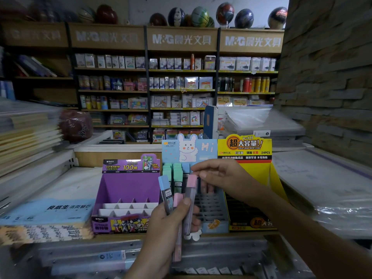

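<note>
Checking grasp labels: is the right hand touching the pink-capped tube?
Touching. In the head view the right hand pinches the pink-capped tube by its cap; the left hand holds it lower down.

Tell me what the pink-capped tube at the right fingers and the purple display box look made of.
Pink-capped tube, pinched by the right hand: probably plastic, a see-through greyish body under an opaque matte cap. The blue-capped tube in the left hand looks alike. Purple display box: seemingly printed cardboard, flat folded panels with white dividers inside.
</note>
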`<state>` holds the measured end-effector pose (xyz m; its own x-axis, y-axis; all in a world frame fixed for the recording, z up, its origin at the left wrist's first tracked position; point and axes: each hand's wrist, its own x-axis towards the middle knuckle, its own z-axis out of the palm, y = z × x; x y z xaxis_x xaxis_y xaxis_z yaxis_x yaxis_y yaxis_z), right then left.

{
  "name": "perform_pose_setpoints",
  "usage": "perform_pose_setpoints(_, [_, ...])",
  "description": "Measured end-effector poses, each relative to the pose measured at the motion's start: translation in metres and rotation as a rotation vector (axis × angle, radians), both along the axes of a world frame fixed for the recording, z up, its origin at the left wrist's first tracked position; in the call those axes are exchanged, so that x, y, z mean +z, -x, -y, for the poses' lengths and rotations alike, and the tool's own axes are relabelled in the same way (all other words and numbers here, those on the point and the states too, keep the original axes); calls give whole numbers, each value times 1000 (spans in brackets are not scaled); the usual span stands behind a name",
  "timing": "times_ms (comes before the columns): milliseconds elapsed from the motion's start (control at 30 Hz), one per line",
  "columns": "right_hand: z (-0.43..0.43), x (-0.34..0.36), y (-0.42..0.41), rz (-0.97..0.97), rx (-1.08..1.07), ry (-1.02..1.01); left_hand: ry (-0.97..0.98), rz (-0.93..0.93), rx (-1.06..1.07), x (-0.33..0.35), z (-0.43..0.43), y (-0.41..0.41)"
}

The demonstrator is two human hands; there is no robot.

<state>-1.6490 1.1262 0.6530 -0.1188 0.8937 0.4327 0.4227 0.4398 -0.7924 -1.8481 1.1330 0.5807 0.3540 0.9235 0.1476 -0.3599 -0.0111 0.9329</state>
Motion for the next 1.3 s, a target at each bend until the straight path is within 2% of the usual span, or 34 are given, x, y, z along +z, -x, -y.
perform_pose_setpoints(133, [6,-5,0,-37,150,100,21,23,-35,0,3,-1])
perform_pose_setpoints(333, [9,-6,-1,-165,182,107,41,95,-94,7,12,-4])
perform_pose_setpoints(500, [8,-5,-2,-272,129,84,50,136,-133,9,14,-6])
perform_pose_setpoints(733, [8,5,-14,-323,-106,-48,26,153,-88,2,8,-1])
perform_pose_setpoints(967, [-3,9,-31,-116,-360,-198,-29,-38,111,3,1,13])
perform_pose_setpoints(1133, [-8,2,-38,60,-422,-231,8,36,40,2,-4,13])
perform_pose_setpoints(1300, [-10,0,-40,88,-412,-222,51,118,2,3,-6,9])
